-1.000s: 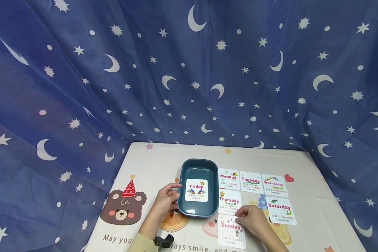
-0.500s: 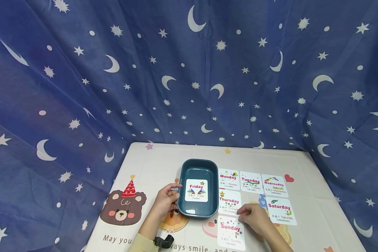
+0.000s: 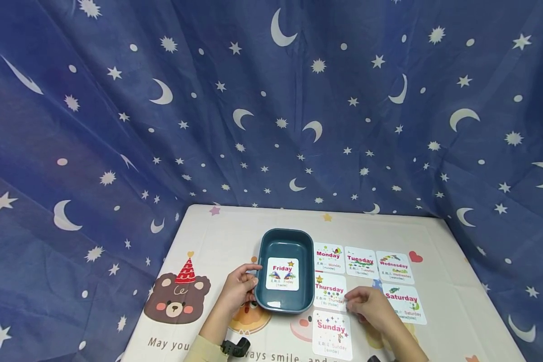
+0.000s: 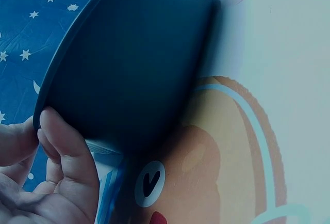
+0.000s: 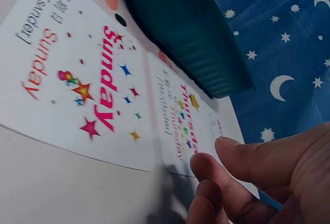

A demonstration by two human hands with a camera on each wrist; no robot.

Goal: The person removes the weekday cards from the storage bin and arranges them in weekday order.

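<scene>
My left hand (image 3: 237, 289) grips the left rim of a dark teal plastic bin (image 3: 308, 281), thumb and fingers on either side of the edge in the left wrist view. Inside the bin lies a Friday flashcard (image 3: 282, 281). My right hand (image 3: 368, 309) hovers at the right edge of the Thursday flashcard (image 3: 329, 290), holding nothing; its thumb and index finger are slightly apart in the right wrist view. Just below Thursday lies the Sunday flashcard (image 3: 332, 342). The Saturday flashcard (image 3: 407, 306) sits right of my right hand, which covers its lower left part.
Along the top row, right of the bin, are flashcards for Monday (image 3: 328, 261), Tuesday (image 3: 360, 269) and Wednesday (image 3: 395, 274). A cartoon-print cloth (image 3: 226, 226) covers the table. A blue star-and-moon curtain (image 3: 271, 151) hangs behind it and along both sides.
My right hand has let go of the Sunday card, which shifted slightly down, and has moved up and right beside the Thursday card. My left hand stays on the bin.
</scene>
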